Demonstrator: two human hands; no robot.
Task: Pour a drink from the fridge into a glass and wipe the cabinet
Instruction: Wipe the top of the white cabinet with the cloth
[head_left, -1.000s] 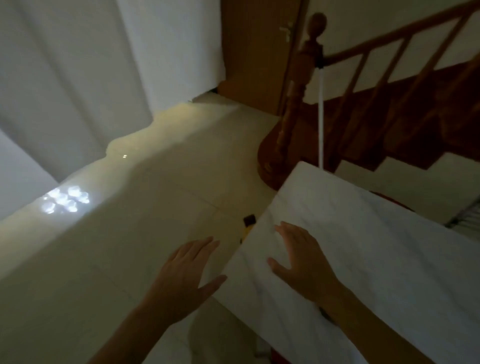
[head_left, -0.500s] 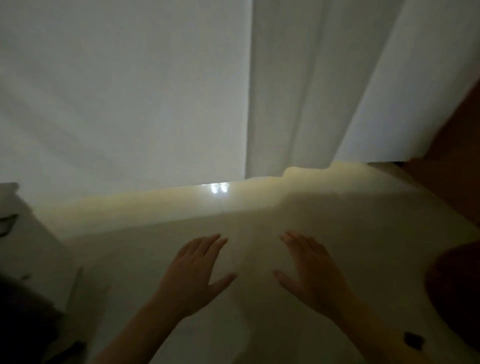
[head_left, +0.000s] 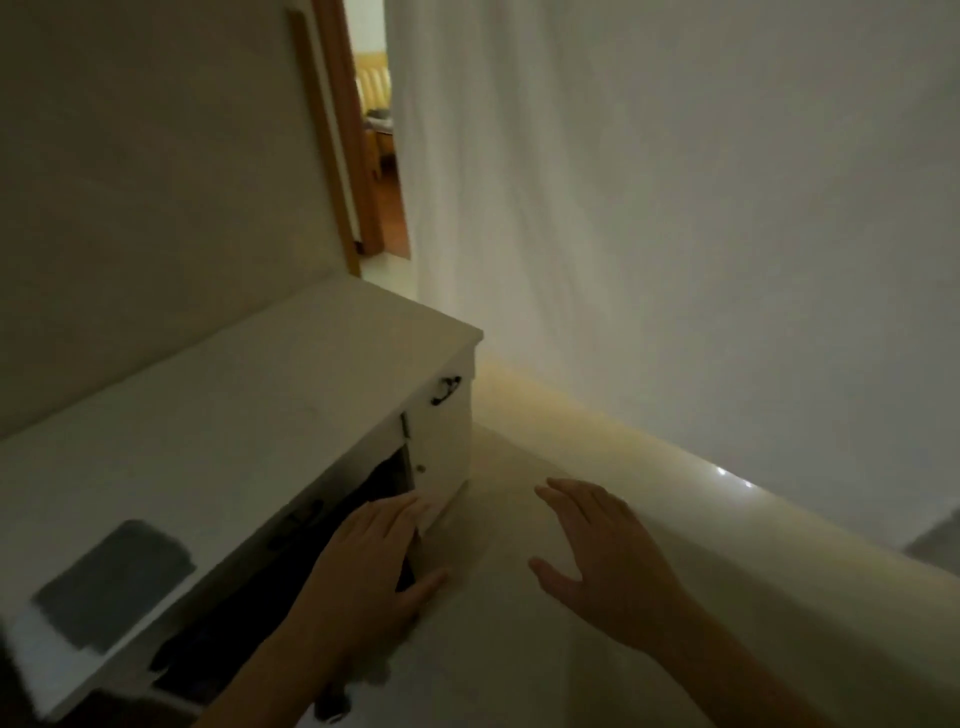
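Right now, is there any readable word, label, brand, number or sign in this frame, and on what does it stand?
None can be read.
White cabinet: no lettering on its top or front.
Dark grey cloth on the cabinet top: plain, no print visible.
Wall and doorway: no signs; the room beyond is too dim and blurred to show any text.

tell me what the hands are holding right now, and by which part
Nothing. Both the left hand and the right hand are open and empty, fingers spread.
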